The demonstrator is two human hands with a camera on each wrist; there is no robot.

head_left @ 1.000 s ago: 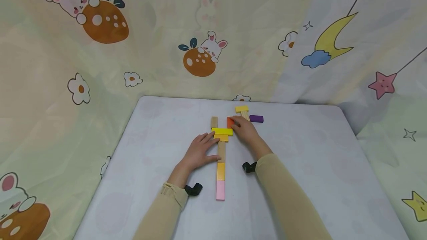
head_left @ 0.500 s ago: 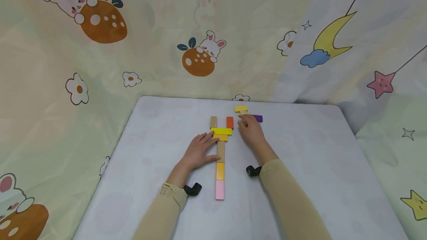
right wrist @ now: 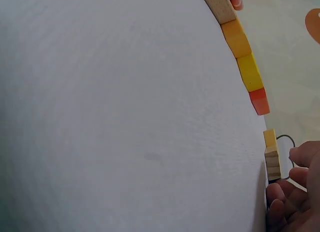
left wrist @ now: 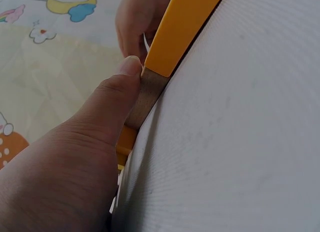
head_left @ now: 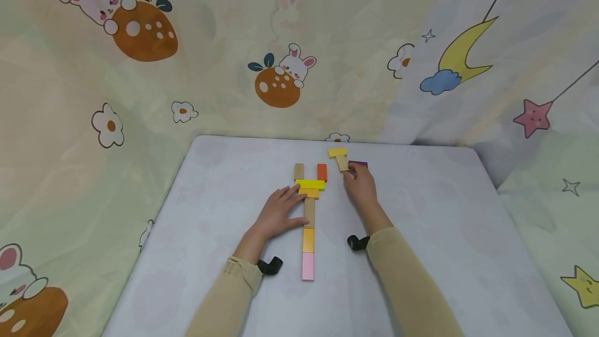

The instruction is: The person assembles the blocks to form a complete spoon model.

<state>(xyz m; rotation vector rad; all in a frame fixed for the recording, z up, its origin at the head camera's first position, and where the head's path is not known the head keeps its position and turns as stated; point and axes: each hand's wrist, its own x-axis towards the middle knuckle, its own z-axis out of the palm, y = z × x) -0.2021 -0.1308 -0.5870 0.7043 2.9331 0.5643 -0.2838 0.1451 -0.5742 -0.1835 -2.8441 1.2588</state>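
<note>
A column of flat wooden blocks lies on the table: pink point(head_left: 308, 267), orange point(head_left: 308, 241), plain wood point(head_left: 309, 212), a shorter orange block point(head_left: 309, 193) and a yellow crossbar point(head_left: 311, 184). Above the bar stand a plain block point(head_left: 299, 171) and a red block point(head_left: 322, 172). My left hand point(head_left: 280, 212) rests along the column with extended fingers, thumb at the plain wood block. Bent fingers of my right hand point(head_left: 361, 186) are at the purple block point(head_left: 359, 163), partly covering it; I cannot tell whether they grip it.
Beside the right fingertips lies another plain wood block point(head_left: 342, 163), with a yellow block point(head_left: 337, 152) across its far end. Behind the table's far edge point(head_left: 262, 138) hangs a printed cloth point(head_left: 224, 77). Each wrist wears a black camera point(head_left: 358, 243).
My right hand has left the red block and moved right, past the loose plain wood block, to the purple one. The left hand keeps its place on the column.
</note>
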